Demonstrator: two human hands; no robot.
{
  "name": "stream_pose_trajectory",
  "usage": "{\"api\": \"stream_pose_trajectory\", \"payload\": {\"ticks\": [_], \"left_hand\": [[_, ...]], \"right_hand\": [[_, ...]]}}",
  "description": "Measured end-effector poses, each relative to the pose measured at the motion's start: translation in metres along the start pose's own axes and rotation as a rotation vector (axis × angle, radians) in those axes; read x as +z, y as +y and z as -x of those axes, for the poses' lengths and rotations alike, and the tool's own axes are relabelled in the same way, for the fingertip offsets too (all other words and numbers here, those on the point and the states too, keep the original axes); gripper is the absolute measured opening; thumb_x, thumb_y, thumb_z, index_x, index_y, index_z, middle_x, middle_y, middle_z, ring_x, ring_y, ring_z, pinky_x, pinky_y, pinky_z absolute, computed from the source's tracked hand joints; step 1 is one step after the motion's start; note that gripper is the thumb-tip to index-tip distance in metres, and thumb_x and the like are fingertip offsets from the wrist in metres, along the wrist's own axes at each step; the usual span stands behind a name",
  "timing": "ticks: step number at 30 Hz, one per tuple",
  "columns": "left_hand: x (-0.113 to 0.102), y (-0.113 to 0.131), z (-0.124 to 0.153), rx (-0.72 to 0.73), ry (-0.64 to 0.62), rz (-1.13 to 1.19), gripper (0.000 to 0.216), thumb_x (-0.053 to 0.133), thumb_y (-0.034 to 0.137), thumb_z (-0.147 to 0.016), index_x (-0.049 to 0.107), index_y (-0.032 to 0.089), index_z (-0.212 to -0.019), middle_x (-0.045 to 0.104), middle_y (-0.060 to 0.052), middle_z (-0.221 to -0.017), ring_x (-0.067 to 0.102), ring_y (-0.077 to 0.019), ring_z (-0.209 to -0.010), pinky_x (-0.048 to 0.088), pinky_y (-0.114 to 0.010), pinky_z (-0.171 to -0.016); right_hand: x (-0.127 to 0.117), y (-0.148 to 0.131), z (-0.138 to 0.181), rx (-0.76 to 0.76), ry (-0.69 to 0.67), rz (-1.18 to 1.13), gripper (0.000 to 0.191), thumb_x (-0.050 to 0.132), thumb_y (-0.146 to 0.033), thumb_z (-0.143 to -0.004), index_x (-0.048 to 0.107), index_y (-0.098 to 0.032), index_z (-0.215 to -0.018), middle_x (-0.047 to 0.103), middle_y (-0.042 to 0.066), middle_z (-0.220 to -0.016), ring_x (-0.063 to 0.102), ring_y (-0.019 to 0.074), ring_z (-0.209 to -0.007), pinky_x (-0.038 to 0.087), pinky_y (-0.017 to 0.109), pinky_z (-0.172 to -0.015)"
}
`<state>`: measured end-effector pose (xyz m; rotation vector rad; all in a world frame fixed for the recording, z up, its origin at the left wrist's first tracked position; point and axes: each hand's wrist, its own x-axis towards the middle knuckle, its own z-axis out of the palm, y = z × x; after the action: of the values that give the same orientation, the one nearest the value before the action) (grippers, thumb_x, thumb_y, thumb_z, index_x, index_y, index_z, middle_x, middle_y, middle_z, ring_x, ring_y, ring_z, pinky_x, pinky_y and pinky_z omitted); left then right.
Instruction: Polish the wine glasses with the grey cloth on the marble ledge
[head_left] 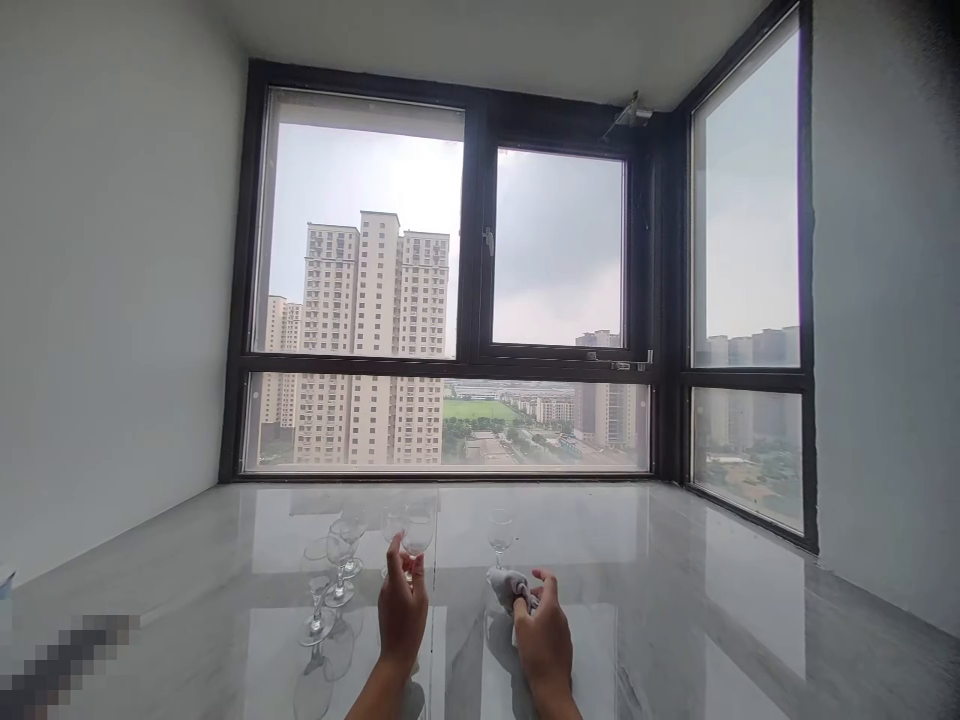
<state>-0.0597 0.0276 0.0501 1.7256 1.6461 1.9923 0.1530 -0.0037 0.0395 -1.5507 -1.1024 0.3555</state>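
My left hand [403, 610] is closed on a clear stemmed glass [418, 527], thumb and fingers around the lower bowl and stem, which they partly hide. In my right hand [541, 632] is a bunched grey-white cloth [510, 588], pinched between thumb and fingers, with the index finger raised. Just beyond the cloth a single stemmed glass [500, 530] stands upright; its foot is partly covered by the cloth. Left of my left hand, several more stemmed glasses [339, 545] stand close together on the glossy marble-look surface [645, 620].
Dark-framed windows [472, 368] rise at the surface's far edge, with tall buildings outside. White walls [120, 300] close in both sides. A pale object with blue [6, 582] shows at the left edge, above a blurred dark patch [71, 655].
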Motion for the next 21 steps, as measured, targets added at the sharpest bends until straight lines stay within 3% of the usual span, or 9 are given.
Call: {"api": "stream_pose_trajectory", "payload": {"ticks": [4,7,11,15,21], "left_hand": [[0.007,0.006,0.009,0.151,-0.307,-0.075,0.05,0.041,0.047,-0.098,0.05,0.018,-0.138,0.063,0.001,-0.071,0.065,-0.0185,-0.064,0.049,-0.027,-0.064],[0.01,0.009,0.013,0.181,-0.463,-0.14,0.048,0.044,0.041,-0.097,0.055,0.018,-0.138,0.064,0.001,-0.066,0.064,-0.0188,-0.061,0.047,-0.027,-0.061],[0.009,0.013,0.014,0.162,-0.548,-0.214,0.048,0.046,0.032,-0.095,0.056,0.017,-0.139,0.07,-0.003,-0.072,0.067,-0.0206,-0.067,0.047,-0.029,-0.064],[0.006,0.015,0.013,0.14,-0.596,-0.321,0.05,0.052,0.024,-0.092,0.054,0.019,-0.142,0.073,-0.003,-0.079,0.069,-0.0208,-0.074,0.047,-0.028,-0.067],[0.005,0.019,0.012,0.217,-0.676,-0.468,0.057,0.054,0.018,-0.091,0.05,0.024,-0.147,0.077,-0.005,-0.091,0.071,-0.0224,-0.086,0.047,-0.03,-0.076]], "right_hand": [[0.0,-0.001,0.001,-0.031,0.0,-0.031,0.04,0.048,-0.033,-0.079,0.053,-0.024,-0.117,0.073,0.009,-0.097,0.068,0.0283,-0.085,0.044,0.034,-0.07],[0.001,-0.004,0.004,-0.118,-0.048,-0.149,0.04,0.049,-0.031,-0.078,0.052,-0.023,-0.117,0.073,0.005,-0.089,0.069,0.025,-0.08,0.047,0.033,-0.072],[0.004,-0.007,0.008,-0.223,-0.149,-0.378,0.042,0.056,-0.031,-0.075,0.051,-0.02,-0.116,0.072,0.001,-0.08,0.068,0.0232,-0.075,0.05,0.032,-0.072],[0.003,-0.011,0.01,-0.225,-0.233,-0.477,0.039,0.061,-0.032,-0.076,0.051,-0.021,-0.113,0.073,0.0,-0.077,0.069,0.0223,-0.075,0.051,0.031,-0.071],[-0.001,-0.015,0.011,-0.18,-0.169,-0.538,0.041,0.066,-0.039,-0.077,0.053,-0.021,-0.111,0.074,0.002,-0.078,0.07,0.0232,-0.074,0.052,0.032,-0.069]]}}
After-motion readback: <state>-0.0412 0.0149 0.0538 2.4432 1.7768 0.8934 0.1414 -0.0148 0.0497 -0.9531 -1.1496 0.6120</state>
